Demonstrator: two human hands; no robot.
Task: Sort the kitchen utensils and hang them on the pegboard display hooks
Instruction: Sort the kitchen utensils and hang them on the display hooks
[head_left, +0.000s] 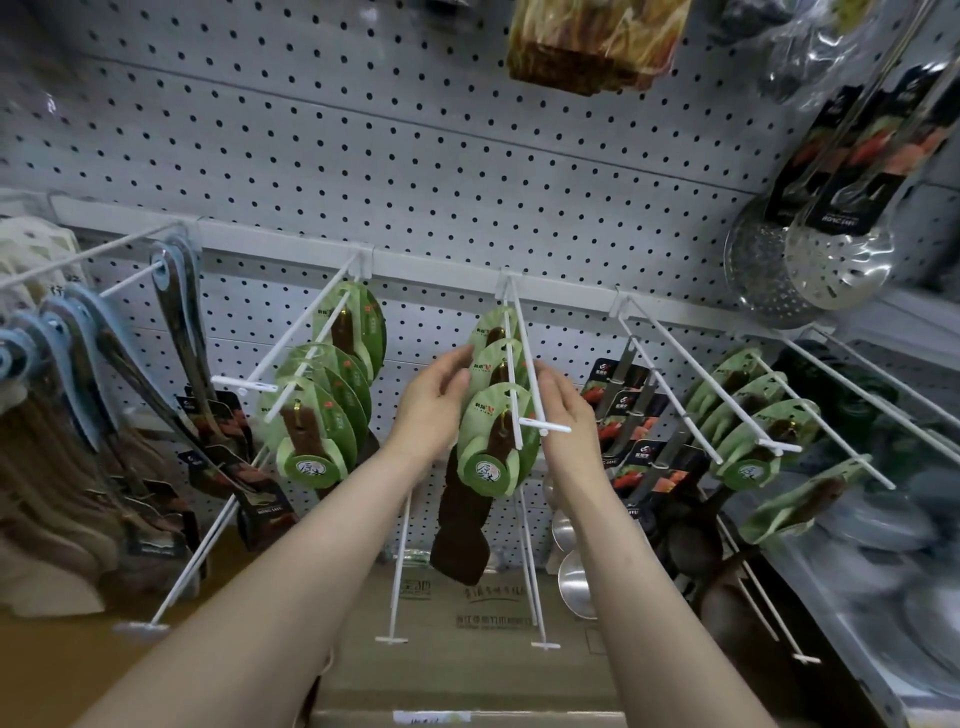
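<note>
Several hooks at 9 o'clock already full. Left hand, fingers loose, touches green-carded utensils on centre hook; right hand open at its 3 o'clock side. Sorting looks largely done.

Two bare forearms enter from the lower edge of the head view, one per side. No sleeve, cuff, watch, bracelet or glove is visible on either limb; both are uncovered from the frame edge to the fingertips. The bare left hand shows no ring. The bare right hand likewise carries no ring or strap. The fingernails are too small and blurred in this view to describe.
</note>
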